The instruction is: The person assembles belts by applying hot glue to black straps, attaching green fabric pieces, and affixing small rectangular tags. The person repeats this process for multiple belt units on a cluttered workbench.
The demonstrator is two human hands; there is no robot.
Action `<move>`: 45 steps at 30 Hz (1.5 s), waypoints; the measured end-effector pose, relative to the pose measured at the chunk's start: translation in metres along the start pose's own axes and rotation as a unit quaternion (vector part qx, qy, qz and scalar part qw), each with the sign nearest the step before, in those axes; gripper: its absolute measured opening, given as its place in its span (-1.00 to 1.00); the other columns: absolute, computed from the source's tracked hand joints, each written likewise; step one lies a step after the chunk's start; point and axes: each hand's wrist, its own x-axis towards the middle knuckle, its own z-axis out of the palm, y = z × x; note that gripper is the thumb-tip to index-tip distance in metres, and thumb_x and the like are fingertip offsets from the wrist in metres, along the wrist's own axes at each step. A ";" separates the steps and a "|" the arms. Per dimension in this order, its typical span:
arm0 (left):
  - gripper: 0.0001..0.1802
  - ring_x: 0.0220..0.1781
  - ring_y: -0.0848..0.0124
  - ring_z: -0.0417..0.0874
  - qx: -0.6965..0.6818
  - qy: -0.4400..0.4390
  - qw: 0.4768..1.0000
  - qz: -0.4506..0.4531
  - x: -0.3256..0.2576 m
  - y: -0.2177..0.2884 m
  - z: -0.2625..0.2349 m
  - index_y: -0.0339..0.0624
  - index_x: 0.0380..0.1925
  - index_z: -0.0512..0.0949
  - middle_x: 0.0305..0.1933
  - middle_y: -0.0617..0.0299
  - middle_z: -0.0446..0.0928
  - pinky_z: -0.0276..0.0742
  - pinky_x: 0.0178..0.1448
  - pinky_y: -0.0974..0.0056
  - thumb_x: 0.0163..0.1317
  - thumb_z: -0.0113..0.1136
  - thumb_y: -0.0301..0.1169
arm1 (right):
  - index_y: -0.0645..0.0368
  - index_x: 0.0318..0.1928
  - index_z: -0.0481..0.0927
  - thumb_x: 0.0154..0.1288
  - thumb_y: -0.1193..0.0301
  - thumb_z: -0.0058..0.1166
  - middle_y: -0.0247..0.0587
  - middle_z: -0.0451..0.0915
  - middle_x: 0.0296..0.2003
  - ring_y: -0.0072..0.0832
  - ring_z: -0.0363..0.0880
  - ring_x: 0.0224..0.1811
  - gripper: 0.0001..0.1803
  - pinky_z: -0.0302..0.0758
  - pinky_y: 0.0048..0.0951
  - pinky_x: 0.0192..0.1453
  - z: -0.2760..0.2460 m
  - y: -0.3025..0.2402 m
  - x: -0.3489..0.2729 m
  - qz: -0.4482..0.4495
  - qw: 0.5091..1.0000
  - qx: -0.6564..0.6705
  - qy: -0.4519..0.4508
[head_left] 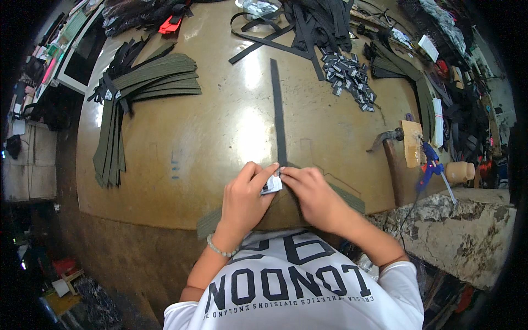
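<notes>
A: The small white label sits at the near edge of the counter, right at the near end of the long black strap; the left hand pinches it between thumb and forefinger, and the right hand presses down just beside it with its fingertips closed onto the strap's end.

B: How would that label handle?

A: By the look of it, very light and soft, a bit of woven or printed tape that folds easily; I'd judge it needs a fingertip pinch at its edges, as it is held now; a loose grip would let it slide off the strap.

B: And the strap?

A: Flat webbing, limp along its length but probably firm across its width; it lies straight away from the hands toward the far side; best held flat near the end being worked.

B: What lies beyond?

A: An olive webbing band runs under both hands along the counter's near edge; a fan of olive straps lies to the left; a heap of small labels is far right of the strap; a hammer and a blue glue gun rest at the right edge.
</notes>
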 end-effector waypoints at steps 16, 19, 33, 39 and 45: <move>-0.64 -0.29 0.07 0.64 -0.042 0.018 0.999 -0.004 -0.001 -0.007 0.000 -0.21 -0.16 0.64 -0.27 0.06 0.53 0.57 -0.22 0.13 -0.04 0.39 -0.62 | 0.28 -0.11 0.45 0.42 0.31 0.09 0.28 0.59 -0.43 0.26 0.60 -0.37 -0.73 0.56 0.09 -0.32 -0.039 -0.037 -0.002 0.283 0.952 0.099 -0.067; -0.65 -0.26 0.05 0.64 -0.061 0.015 0.998 -0.005 -0.003 -0.008 -0.001 -0.20 -0.15 0.63 -0.26 0.05 0.54 0.56 -0.20 0.12 -0.01 0.37 -0.61 | 0.26 -0.08 0.44 0.47 0.25 0.04 0.30 0.60 -0.39 0.30 0.59 -0.34 -0.70 0.52 0.14 -0.33 -0.029 -0.036 -0.006 0.310 0.946 0.089 0.041; -0.64 -0.28 0.07 0.61 0.017 -0.048 0.999 0.013 0.000 0.003 -0.007 -0.20 -0.09 0.60 -0.28 0.04 0.51 0.55 -0.21 0.15 0.07 0.41 -0.46 | 0.29 -0.01 0.60 0.44 0.19 0.11 0.22 0.64 -0.18 0.09 0.64 -0.12 -0.62 0.54 -0.08 -0.06 -0.043 0.016 -0.064 0.389 0.892 -0.084 0.215; -0.73 -0.31 0.21 0.60 -0.057 -0.094 0.993 0.044 0.005 0.011 -0.023 -0.30 -0.09 0.53 -0.29 0.07 0.53 0.54 -0.20 0.24 0.23 0.29 -0.47 | 0.26 0.02 0.63 0.45 0.29 0.09 -0.01 0.62 -0.01 -0.13 0.55 0.08 -0.69 0.44 -0.22 0.22 -0.070 0.051 -0.053 0.291 0.921 -0.084 0.243; -0.81 -0.29 0.45 0.51 -0.254 0.020 0.965 -0.065 0.007 0.037 0.006 -0.30 -0.10 0.50 -0.29 0.28 0.54 0.48 -0.22 0.29 0.36 0.22 -0.47 | 0.30 0.06 0.55 0.47 0.19 0.13 -0.36 0.56 -0.15 -0.73 0.40 -0.14 -0.59 0.42 -0.61 -0.02 -0.032 0.007 0.046 0.161 0.811 0.562 0.026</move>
